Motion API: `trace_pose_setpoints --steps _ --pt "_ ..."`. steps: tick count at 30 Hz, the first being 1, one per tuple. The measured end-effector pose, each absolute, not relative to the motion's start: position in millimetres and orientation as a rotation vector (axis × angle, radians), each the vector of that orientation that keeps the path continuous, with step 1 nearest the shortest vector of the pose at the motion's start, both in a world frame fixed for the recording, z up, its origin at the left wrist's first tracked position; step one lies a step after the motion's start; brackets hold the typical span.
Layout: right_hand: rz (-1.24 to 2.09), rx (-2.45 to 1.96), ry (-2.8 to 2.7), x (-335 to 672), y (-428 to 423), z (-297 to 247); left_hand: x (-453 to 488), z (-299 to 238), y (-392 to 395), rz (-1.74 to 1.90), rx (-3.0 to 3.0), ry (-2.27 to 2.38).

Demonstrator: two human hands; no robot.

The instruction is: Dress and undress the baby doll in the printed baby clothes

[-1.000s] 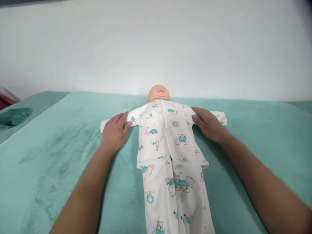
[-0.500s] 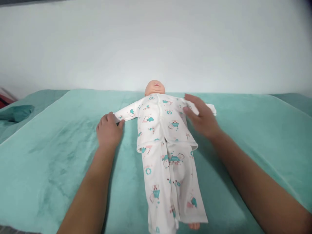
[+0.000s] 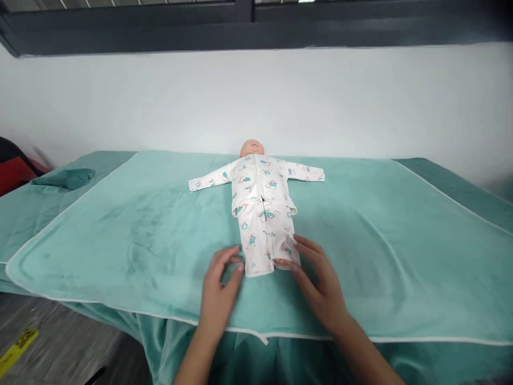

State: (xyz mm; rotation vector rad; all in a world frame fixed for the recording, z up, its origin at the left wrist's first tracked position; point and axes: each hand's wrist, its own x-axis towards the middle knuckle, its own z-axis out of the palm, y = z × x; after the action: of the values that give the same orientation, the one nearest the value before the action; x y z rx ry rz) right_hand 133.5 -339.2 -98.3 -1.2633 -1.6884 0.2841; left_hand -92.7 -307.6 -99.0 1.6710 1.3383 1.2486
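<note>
A baby doll lies on its back, head toward the wall, arms stretched out to both sides. It wears a white printed long-sleeved top and matching trousers. Beside the trouser leg on the left is my left hand, fingers curved and apart, holding nothing. My right hand is at the other trouser leg, thumb and fingers spread around its lower end; the fingertips seem to touch the cloth, with no grip visible. The doll's feet do not show.
A green blanket with white edging covers the surface and hangs over the front edge. Behind stand a white wall and a dark window frame. A red and black object is at far left; yellow tape marks the floor.
Both hands have moved from the doll's sleeves down to its trouser legs. The camera view has pulled back and tilted up, bringing the window frame and the blanket's front edge into view.
</note>
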Motion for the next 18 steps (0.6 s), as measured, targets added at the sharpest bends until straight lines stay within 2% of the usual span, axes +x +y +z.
trace_pose_setpoints --steps 6,18 --pt "-0.071 -1.465 -1.781 86 -341 -92 -59 -106 -330 1.155 1.893 1.395" --pt "-0.175 -1.367 -1.924 89 -352 -94 -62 -114 -323 1.202 2.390 1.576"
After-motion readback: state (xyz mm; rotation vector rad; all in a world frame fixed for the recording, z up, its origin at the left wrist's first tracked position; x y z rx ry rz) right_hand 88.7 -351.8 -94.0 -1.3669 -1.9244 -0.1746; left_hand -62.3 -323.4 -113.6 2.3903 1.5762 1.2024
